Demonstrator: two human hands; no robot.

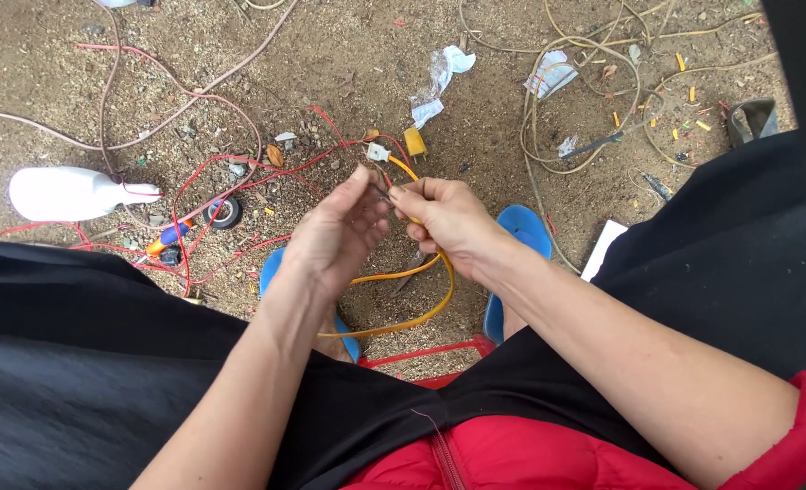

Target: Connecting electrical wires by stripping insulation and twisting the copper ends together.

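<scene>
Two hands: meet above sandy ground.
Right hand: pinches yellow wire near its bare end.
Left hand: loosely open, fingertips touching that end.
Wire: loops down between blue sandals.
Progress: wire end in hand, unjoined; yellow plug lies apart.

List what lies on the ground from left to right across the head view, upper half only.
White plastic bottle → black tape roll → yellow plug → crumpled white wrapper → tangle of tan wires → grey shoe.
</scene>
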